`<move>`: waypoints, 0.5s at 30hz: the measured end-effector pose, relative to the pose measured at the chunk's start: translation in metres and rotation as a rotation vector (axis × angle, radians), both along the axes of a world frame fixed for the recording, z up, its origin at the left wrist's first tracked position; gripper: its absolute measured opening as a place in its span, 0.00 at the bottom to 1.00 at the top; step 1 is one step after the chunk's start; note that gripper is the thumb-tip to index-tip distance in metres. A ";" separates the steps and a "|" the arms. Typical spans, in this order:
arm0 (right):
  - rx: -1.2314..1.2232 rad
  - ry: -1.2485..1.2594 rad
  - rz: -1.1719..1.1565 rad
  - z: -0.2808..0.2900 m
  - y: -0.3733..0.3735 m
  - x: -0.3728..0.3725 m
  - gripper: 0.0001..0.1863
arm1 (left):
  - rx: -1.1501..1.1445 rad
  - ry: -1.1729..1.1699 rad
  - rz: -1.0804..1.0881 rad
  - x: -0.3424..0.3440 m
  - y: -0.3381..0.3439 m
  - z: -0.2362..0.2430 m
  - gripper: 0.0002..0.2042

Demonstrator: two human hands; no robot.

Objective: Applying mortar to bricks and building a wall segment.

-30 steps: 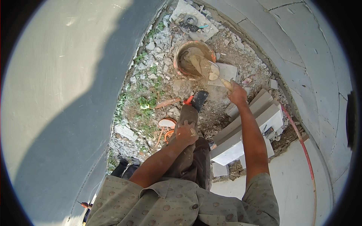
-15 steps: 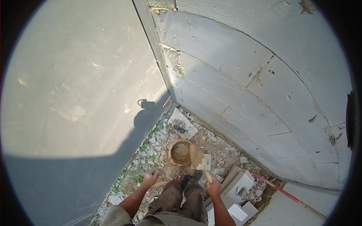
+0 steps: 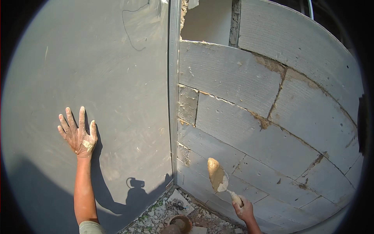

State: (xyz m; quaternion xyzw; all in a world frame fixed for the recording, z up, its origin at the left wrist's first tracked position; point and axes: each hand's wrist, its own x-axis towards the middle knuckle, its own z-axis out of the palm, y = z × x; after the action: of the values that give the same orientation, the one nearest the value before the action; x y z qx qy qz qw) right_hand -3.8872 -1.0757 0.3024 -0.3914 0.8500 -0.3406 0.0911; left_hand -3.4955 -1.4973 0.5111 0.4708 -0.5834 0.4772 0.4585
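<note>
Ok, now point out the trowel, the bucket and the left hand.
Trowel (image 3: 224, 186): head view, on the blade near the handle.
Bucket (image 3: 189, 223): head view, on the right inner wall.
Left hand (image 3: 80, 139): head view, on its back.

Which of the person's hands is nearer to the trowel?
Right. The right hand grips the trowel by its handle; the left hand is far to its left, spread at the smooth grey wall.

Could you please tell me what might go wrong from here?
Mortar might slide off the trowel, which the right hand holds up in front of the block wall. With loose rubble and a bucket on the ground below, the person could trip or lose footing.
</note>
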 end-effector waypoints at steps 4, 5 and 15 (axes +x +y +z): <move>-0.130 -0.506 0.270 0.148 -0.051 -0.005 0.20 | 0.063 0.037 -0.039 -0.008 0.001 -0.002 0.28; -0.139 -0.521 0.314 0.186 -0.065 0.004 0.19 | 0.078 0.037 -0.046 -0.006 -0.002 -0.005 0.28; -0.250 0.891 -0.103 0.433 -0.192 0.019 0.20 | 0.114 0.058 -0.137 0.001 -0.001 -0.011 0.29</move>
State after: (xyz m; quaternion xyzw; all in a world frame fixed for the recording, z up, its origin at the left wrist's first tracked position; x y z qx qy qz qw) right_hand -3.8687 -1.2677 0.7354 -0.4650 0.7770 -0.2430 -0.3478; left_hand -3.4946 -1.4982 0.5006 0.4688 -0.6270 0.3969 0.4792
